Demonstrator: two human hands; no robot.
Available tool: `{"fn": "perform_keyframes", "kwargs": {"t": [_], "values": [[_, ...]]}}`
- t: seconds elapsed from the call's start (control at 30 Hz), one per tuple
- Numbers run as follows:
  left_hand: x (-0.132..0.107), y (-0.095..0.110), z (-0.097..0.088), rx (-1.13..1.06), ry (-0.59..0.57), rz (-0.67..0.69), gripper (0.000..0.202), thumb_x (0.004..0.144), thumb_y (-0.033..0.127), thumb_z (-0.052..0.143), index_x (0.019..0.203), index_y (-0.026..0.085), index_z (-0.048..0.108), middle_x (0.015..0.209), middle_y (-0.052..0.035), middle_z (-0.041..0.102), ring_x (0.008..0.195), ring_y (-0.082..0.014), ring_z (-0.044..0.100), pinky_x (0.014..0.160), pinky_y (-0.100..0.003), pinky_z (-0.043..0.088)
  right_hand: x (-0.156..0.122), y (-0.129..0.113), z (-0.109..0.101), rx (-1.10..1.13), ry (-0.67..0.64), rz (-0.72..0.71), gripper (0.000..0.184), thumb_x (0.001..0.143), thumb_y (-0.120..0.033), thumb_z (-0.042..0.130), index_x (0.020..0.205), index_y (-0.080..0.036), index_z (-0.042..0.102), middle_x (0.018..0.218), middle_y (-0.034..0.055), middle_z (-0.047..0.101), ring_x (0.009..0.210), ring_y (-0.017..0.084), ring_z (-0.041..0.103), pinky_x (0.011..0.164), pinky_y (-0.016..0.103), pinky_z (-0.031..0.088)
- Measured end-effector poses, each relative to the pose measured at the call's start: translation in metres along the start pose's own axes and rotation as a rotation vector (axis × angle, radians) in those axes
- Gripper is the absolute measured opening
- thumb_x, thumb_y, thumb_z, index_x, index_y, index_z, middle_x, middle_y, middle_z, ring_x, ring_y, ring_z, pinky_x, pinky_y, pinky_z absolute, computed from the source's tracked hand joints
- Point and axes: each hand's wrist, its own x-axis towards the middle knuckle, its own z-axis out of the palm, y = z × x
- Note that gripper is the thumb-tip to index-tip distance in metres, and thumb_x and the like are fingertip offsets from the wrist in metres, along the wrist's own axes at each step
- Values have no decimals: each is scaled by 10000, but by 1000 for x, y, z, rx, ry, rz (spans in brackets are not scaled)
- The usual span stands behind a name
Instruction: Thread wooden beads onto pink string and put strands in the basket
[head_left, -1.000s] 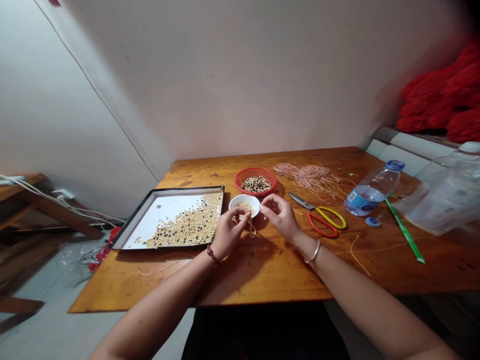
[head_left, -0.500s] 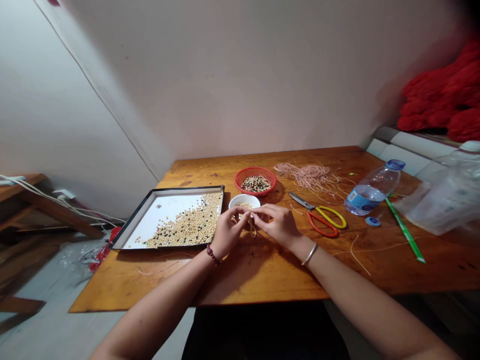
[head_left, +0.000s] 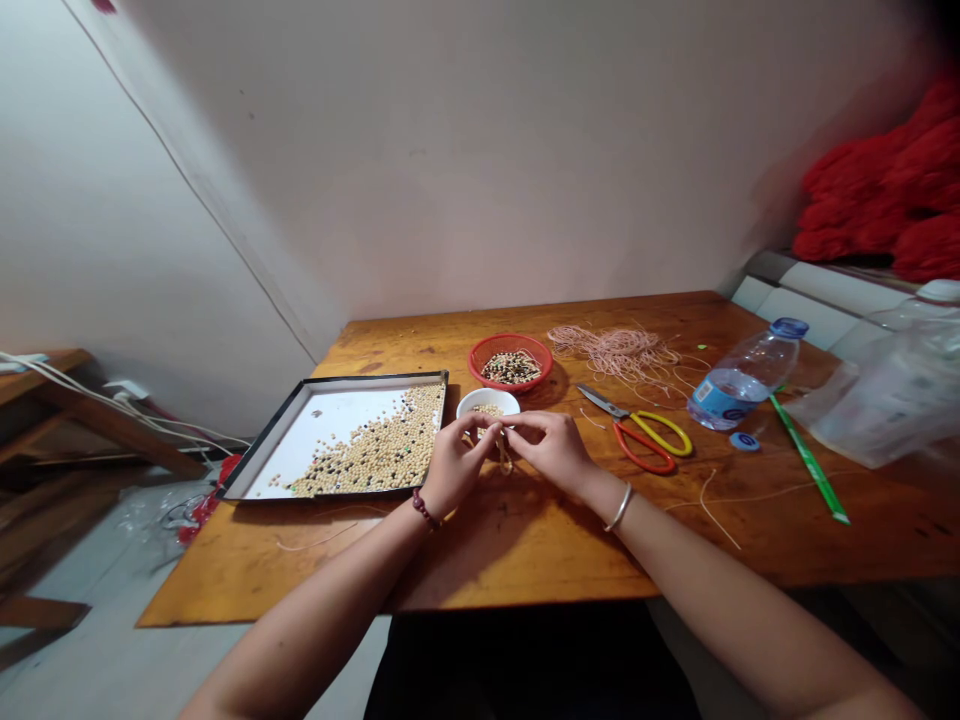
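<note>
- At the near middle of the wooden table point(head_left: 525, 545), in the head view, the left hand point(head_left: 456, 465) and right hand point(head_left: 559, 452) meet fingertip to fingertip just in front of a small white bowl point(head_left: 488, 402).
- Both hands are pinched shut, thumb against forefinger, on a short beaded strand point(head_left: 505, 458). It is too small to tell which bead or end each hand grips.
- The strand hangs from the pinch with its long axis running roughly down toward the tabletop. It lies between the two hands, about equally close to each.
- The bowl holds pale beads and sits just beyond the fingertips, a shade nearer the left hand.
- A dark bead bracelet point(head_left: 424, 508) circles the left wrist and a silver bangle point(head_left: 621, 508) the right.
- Left of the hands lies a shallow tray point(head_left: 322, 412) strewn with pale and dark beads. Behind the bowl stands a red basket point(head_left: 511, 362) of mixed beads.
- To the right lie scissors point(head_left: 643, 435) with yellow and orange handles, a heap of pink cord point(head_left: 615, 348), a water bottle point(head_left: 739, 385) on its side, its blue cap point(head_left: 745, 441), a green stick point(head_left: 810, 462) and a clear plastic bag point(head_left: 892, 400).
</note>
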Motion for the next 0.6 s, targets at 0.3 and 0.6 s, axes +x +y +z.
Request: {"fn": "perform_keyframes", "kwargs": {"t": [0.3, 0.6], "values": [[0, 3, -1, 1, -7, 6, 274, 856, 412, 576, 867, 155, 669, 781, -44, 685, 613, -118, 570, 559, -219, 449, 5, 4, 2, 505, -157, 369, 326, 716, -388, 707, 931, -146, 742, 877, 102, 743, 667, 201, 696, 609, 326, 583], [0, 2, -1, 34, 1, 12, 264, 853, 401, 584, 861, 152, 673, 777, -36, 683, 603, -103, 548, 568, -207, 438, 7, 3, -2, 529, -199, 392, 298, 700, -371, 724, 884, -137, 741, 806, 86, 740, 675, 184, 690, 620, 302, 566]]}}
